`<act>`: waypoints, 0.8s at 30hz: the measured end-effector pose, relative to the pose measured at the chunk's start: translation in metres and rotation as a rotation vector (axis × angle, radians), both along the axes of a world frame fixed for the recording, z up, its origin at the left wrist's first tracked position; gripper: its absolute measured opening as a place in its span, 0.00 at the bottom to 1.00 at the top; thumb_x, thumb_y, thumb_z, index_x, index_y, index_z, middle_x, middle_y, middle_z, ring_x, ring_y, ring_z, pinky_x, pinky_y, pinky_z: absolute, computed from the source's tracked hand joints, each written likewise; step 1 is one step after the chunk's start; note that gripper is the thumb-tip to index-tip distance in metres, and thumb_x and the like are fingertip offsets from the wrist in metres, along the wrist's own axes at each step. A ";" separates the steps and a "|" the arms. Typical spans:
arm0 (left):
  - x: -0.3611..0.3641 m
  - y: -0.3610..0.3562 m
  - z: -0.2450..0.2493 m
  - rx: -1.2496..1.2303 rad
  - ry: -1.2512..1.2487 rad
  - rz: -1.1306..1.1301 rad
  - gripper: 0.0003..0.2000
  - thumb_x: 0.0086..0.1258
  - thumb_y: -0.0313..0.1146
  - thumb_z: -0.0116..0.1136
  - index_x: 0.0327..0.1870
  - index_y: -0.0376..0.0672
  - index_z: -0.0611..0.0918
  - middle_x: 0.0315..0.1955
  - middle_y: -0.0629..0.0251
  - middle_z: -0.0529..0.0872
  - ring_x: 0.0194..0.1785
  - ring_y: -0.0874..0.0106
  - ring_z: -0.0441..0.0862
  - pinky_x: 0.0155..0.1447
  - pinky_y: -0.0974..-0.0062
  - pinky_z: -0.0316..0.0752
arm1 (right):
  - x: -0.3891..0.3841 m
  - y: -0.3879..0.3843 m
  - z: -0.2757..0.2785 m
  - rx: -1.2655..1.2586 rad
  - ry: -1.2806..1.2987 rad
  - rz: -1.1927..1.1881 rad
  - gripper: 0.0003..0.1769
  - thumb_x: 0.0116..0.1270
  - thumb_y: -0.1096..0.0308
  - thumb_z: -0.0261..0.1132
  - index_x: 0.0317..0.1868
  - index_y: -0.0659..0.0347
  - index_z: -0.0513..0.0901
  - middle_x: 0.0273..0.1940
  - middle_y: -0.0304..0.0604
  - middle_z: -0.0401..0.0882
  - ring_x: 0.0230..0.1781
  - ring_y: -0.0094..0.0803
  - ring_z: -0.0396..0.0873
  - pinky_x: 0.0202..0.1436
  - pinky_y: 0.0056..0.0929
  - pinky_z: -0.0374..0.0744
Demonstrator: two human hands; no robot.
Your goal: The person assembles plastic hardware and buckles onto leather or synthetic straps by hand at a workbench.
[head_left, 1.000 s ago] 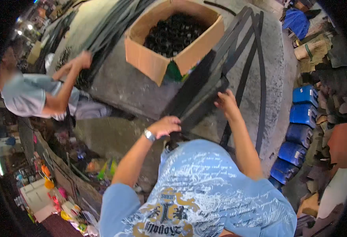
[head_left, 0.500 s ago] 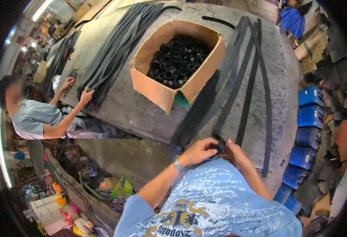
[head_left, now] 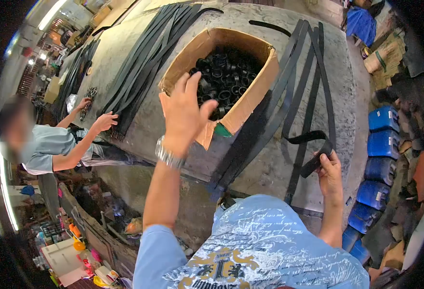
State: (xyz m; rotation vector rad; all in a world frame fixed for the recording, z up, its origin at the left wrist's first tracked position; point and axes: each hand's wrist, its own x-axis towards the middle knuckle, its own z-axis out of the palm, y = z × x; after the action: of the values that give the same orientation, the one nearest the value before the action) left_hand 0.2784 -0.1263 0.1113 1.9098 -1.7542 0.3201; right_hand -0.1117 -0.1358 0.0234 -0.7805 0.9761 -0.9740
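My left hand [head_left: 185,113], with a metal watch on the wrist, reaches over the near left edge of a cardboard box [head_left: 248,98]. Its fingers are spread and nothing is in them. Inside the box lies a heap of small black rings [head_left: 221,79], partly hidden by that hand. At the right, my right hand [head_left: 330,173] pinches the end of a black strap [head_left: 313,166] between thumb and fingers. This strap bends in a curve and runs up the table among several other long black straps [head_left: 308,86].
A thick bundle of black straps [head_left: 149,62] lies left of the box on the grey table [head_left: 197,144]. Across on the left, a co-worker [head_left: 53,144] stands with both hands over the table. Blue plastic containers [head_left: 383,144] line the floor at the right.
My hands were together near my body; now they are apart. My left hand has moved up to the box, and my right hand has moved right and slightly upward with the strap.
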 end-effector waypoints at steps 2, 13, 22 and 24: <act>0.020 -0.038 -0.022 0.164 0.025 -0.062 0.25 0.59 0.36 0.68 0.59 0.44 0.77 0.56 0.50 0.78 0.57 0.54 0.78 0.60 0.59 0.74 | 0.004 0.002 -0.005 0.013 -0.020 0.013 0.14 0.68 0.65 0.65 0.51 0.59 0.79 0.42 0.38 0.84 0.38 0.24 0.82 0.42 0.26 0.81; 0.025 -0.104 -0.066 0.594 0.075 -0.120 0.15 0.64 0.27 0.56 0.52 0.40 0.80 0.37 0.47 0.86 0.44 0.53 0.85 0.46 0.58 0.80 | 0.002 0.025 -0.025 0.088 0.041 0.114 0.15 0.65 0.64 0.68 0.49 0.60 0.79 0.42 0.38 0.84 0.37 0.23 0.80 0.38 0.24 0.77; 0.041 -0.070 -0.031 0.636 1.285 -0.357 0.25 0.72 0.29 0.58 0.69 0.43 0.68 0.45 0.63 0.84 0.42 0.78 0.82 0.47 0.80 0.80 | 0.008 0.026 -0.023 0.139 0.016 0.132 0.15 0.66 0.64 0.67 0.50 0.60 0.79 0.42 0.38 0.84 0.36 0.23 0.79 0.37 0.23 0.75; 0.043 -0.066 -0.031 0.642 1.289 -0.367 0.26 0.71 0.29 0.59 0.69 0.44 0.68 0.46 0.62 0.84 0.43 0.78 0.82 0.49 0.79 0.80 | 0.013 0.025 -0.022 0.135 0.015 0.166 0.15 0.66 0.65 0.67 0.50 0.61 0.78 0.42 0.39 0.84 0.35 0.22 0.80 0.36 0.22 0.76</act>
State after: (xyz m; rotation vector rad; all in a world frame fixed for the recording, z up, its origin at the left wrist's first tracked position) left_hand 0.3212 -0.1922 0.0804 1.4184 -1.2126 -1.4264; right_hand -0.0989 -0.1106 0.0016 -0.7433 0.9635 -0.7517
